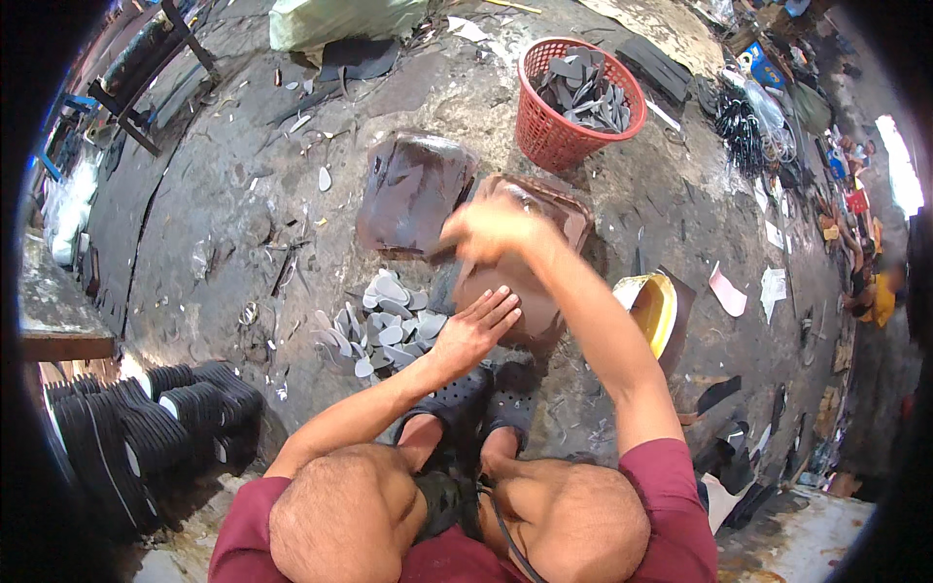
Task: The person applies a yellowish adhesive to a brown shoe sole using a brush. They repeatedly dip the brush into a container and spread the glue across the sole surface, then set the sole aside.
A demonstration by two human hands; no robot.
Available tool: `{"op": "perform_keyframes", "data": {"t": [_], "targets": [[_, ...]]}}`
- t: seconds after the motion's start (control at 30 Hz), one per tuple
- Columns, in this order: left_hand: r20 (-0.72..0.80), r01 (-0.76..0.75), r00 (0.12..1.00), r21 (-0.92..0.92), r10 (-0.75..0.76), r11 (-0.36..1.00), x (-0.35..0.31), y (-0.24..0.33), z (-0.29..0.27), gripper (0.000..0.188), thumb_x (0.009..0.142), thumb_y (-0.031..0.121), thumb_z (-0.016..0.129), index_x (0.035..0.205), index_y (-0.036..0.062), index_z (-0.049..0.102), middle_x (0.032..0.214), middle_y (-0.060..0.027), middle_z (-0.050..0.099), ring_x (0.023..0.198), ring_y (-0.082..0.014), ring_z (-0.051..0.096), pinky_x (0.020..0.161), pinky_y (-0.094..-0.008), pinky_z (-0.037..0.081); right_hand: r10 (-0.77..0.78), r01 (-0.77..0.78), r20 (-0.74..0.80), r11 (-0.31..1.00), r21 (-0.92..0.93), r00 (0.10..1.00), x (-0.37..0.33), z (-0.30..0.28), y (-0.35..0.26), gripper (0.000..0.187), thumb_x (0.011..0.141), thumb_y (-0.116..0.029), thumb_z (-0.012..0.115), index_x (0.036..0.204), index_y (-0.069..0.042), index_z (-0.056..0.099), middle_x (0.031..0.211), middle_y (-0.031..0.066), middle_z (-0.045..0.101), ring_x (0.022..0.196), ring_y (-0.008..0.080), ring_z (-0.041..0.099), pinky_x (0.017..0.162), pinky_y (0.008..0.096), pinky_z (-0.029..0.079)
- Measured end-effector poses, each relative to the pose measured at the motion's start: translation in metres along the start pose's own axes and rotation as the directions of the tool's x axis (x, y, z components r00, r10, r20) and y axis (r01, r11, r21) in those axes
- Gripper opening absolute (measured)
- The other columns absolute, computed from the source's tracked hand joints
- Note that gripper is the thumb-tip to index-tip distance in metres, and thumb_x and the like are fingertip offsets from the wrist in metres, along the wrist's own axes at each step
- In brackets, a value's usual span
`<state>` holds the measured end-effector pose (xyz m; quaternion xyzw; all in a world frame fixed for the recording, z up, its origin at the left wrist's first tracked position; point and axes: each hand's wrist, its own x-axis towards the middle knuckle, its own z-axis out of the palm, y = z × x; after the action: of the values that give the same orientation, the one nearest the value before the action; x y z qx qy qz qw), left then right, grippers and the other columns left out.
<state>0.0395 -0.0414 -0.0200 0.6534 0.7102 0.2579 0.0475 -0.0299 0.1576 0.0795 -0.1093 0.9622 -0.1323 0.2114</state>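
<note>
Count from my end of the feed: two bare hands, one left hand (478, 328), one right hand (496, 228); one dark blurred tool (443, 251) at the latter. Two brown slabs (413, 189). One red basket (559, 146); grey pieces (583, 92) inside it, many, overlapping too much for me to number. One loose heap of grey cutouts (394, 325) on the ground, dozens, no exact figure. Two dark clogs (457, 396). One yellow bowl (666, 316). One pink scrap (726, 291). One pale green sack (340, 21). Black soles (117, 432): several rows, packed too tightly to tally.
</note>
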Motion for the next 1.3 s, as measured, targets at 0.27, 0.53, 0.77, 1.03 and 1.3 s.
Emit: {"op": "perform_keyframes", "data": {"t": [0.27,0.53,0.77,1.03,1.3], "targets": [[0.013,-0.065,0.998,0.006,0.065,0.998,0.033,-0.004,-0.005,0.061,0.079,0.005,0.063,0.139,0.0016,0.053,0.154,-0.0188,0.046,0.148,-0.0341,0.038,0.124,-0.0455,0.032,0.591,-0.528,-0.394,0.806,0.266,0.704,-0.066,-0.024,0.058,0.041,0.087,-0.022,0.066,0.127,-0.03,0.07,0.114,0.0131,0.074,0.105,0.0342,0.071,0.091,0.0495,0.056],[0.061,-0.08,0.995,0.012,0.079,0.997,0.01,0.022,-0.001,0.066,0.079,0.011,0.065,0.142,0.0015,0.052,0.155,-0.0194,0.045,0.149,-0.0335,0.036,0.125,-0.0486,0.028,0.342,-0.326,-0.351,0.939,0.107,0.872,-0.082,0.045,0.003,0.034,0.09,-0.024,0.064,0.123,-0.031,0.071,0.096,0.012,0.076,0.089,0.0352,0.073,0.076,0.0506,0.058],[0.355,-0.116,0.903,-0.339,0.242,0.933,-0.024,0.065,0.024,0.056,0.083,0.016,0.062,0.138,0.0071,0.058,0.142,-0.0157,0.057,0.117,-0.0354,0.064,0.099,-0.0484,0.053,0.203,-0.227,-0.548,0.974,0.023,0.812,-0.101,0.093,-0.071,0.035,0.088,-0.015,0.061,0.122,-0.019,0.068,0.11,0.0069,0.074,0.096,0.0262,0.072,0.075,0.0436,0.059],[0.209,-0.052,0.968,-0.361,0.136,0.931,-0.007,0.056,0.034,0.043,0.086,0.012,0.058,0.128,0.0042,0.063,0.128,-0.0175,0.064,0.108,-0.034,0.066,0.091,-0.0477,0.053,0.391,0.176,-0.641,0.749,0.639,0.66,-0.149,0.052,-0.096,0.038,0.082,-0.01,0.075,0.12,-0.013,0.073,0.112,0.0082,0.074,0.101,0.0285,0.07,0.089,0.0398,0.056],[0.033,0.068,0.997,0.049,-0.07,0.996,0.031,0.023,0.016,0.053,0.083,0.008,0.063,0.136,0.0069,0.059,0.146,-0.0107,0.059,0.068,-0.0249,0.073,0.053,-0.0366,0.057,0.511,-0.223,-0.6,0.843,0.489,0.616,-0.153,0.004,0.056,0.045,0.077,0.0,0.064,0.115,-0.02,0.075,0.116,0.0073,0.075,0.112,0.0298,0.07,0.094,0.0387,0.056]]}}
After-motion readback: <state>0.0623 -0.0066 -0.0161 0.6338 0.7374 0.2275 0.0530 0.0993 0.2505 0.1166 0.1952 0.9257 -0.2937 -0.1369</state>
